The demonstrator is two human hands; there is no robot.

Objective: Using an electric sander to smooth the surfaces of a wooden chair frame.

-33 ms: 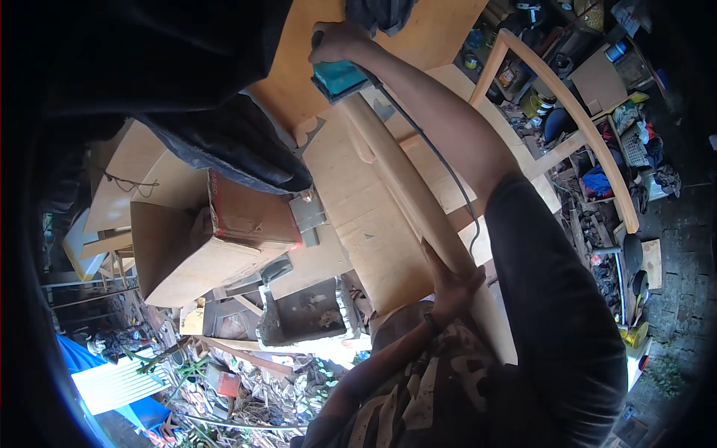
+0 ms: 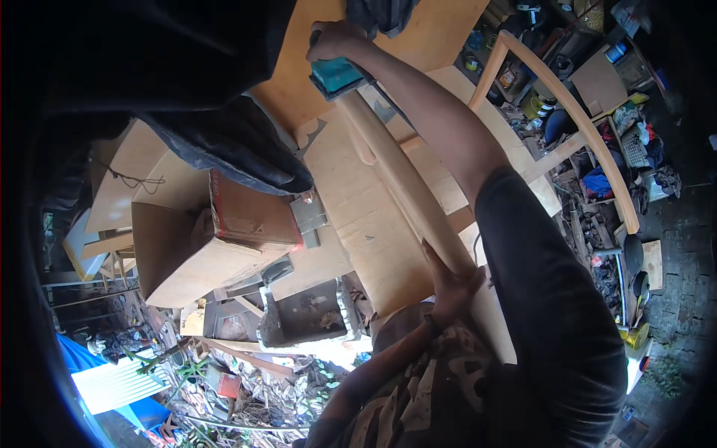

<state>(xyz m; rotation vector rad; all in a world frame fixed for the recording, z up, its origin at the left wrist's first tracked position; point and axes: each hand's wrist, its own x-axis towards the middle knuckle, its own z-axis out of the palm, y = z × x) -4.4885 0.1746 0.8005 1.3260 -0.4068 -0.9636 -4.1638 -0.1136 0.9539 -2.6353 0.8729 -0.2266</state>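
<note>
My right hand (image 2: pixel 337 41) is closed over the top of a teal power sander (image 2: pixel 336 75), at the far end of a long, smooth wooden piece (image 2: pixel 399 175). The sander's flat dark base meets the wood there, and its black cord runs back under my right forearm. Close to my body, my left hand (image 2: pixel 452 291) grips the near end of the same piece, its fingers spread round both sides. A dark band circles my left wrist. Part of the wood's near end is hidden by that hand.
Flattened cardboard (image 2: pixel 373 231) lies beneath the wood. An open cardboard box (image 2: pixel 250 216) stands to the left, near a broken-edged grey basin (image 2: pixel 310 310). A curved wooden frame (image 2: pixel 590 134) rises at the right, before cluttered shelves. Dark cloth (image 2: pixel 231 149) hangs upper left.
My right hand and the sander have shifted slightly left. The right elbow has swung a little left too, covering more of the cord. My left hand stays in place.
</note>
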